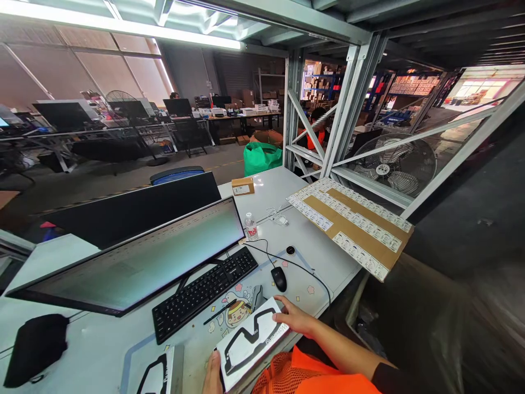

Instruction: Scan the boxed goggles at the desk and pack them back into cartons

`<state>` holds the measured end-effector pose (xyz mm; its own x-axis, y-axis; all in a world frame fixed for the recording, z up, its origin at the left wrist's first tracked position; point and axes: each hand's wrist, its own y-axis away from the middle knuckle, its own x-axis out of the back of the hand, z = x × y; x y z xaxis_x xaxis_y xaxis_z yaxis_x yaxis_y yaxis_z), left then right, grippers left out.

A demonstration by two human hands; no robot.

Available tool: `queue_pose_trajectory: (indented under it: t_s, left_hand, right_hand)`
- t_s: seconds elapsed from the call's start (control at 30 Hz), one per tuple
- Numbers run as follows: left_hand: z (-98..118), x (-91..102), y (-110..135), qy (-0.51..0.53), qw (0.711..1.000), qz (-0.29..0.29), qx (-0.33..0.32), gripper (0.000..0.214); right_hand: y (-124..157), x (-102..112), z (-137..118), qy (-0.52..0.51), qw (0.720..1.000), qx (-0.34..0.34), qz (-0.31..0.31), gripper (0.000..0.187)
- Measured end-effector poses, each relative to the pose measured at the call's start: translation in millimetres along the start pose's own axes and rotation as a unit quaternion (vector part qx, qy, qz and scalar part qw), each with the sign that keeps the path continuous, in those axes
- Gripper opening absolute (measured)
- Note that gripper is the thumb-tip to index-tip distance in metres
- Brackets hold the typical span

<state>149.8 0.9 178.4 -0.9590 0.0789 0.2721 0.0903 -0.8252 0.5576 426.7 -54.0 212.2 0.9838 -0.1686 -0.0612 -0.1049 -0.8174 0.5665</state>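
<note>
A flat white box (252, 338) with a black looped outline and printed lettering on its face is tilted up in front of me at the desk's near edge. My left hand (212, 375) grips its left end, with the thumb along the edge. At the opposite end, my right hand (293, 317) is closed on the box's upper right corner. Just beyond the box lie a grey handheld device (256, 297), partly hidden, and a black pen (220, 312). A second similar white box (162, 372) rests on the desk to the left of my left hand.
A black keyboard (205, 290), mouse (279, 279) and monitor (135, 257) occupy the desk. Behind them are a plastic bottle (251, 227), a small brown carton (243, 186) and a label-covered cardboard sheet (353, 224). A black pouch (36, 347) lies at left.
</note>
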Motion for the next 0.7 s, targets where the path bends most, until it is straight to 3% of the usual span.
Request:
queue_pose_trajectory:
  t_s: [0.33,0.7]
  left_hand:
    - [10,21.2,-7,0.015,0.999,-0.024,0.037,0.085]
    - [19,7.6,4,0.042,0.999,0.006,0.016,0.076]
  right_hand:
    - [0,20,-8,0.002,0.999,0.021,0.034,0.095]
    - [-1,5,-4,0.006,1.0,0.014,0.023,0.09]
